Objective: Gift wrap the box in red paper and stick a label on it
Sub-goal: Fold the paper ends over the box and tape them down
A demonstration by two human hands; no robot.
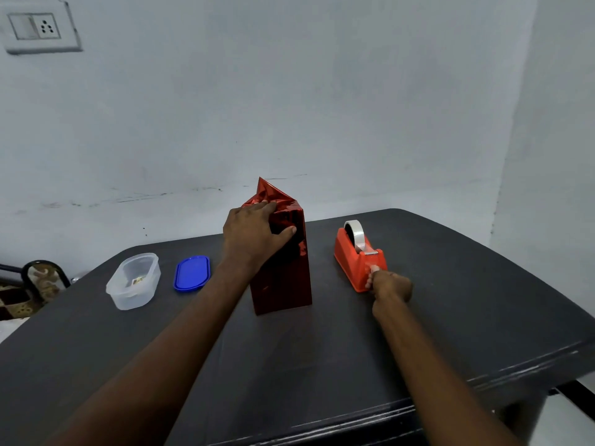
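Observation:
A tall box wrapped in shiny red paper [283, 278] stands upright at the middle of the dark table [322, 365]. One paper flap sticks up at its far top edge. My left hand [254, 233] rests over the box's top, fingers and thumb pressing the folded paper down. To the right stands an orange tape dispenser [357, 259] with a roll of clear tape. My right hand [388, 284] is at the dispenser's near end, with curled fingers pinching a strip of tape drawn down from the cutter.
A clear plastic tub [133, 281] with small items inside sits at the table's left, its blue lid [192, 272] lying beside it. A white wall rises right behind the table. The table's front edge runs across the lower right.

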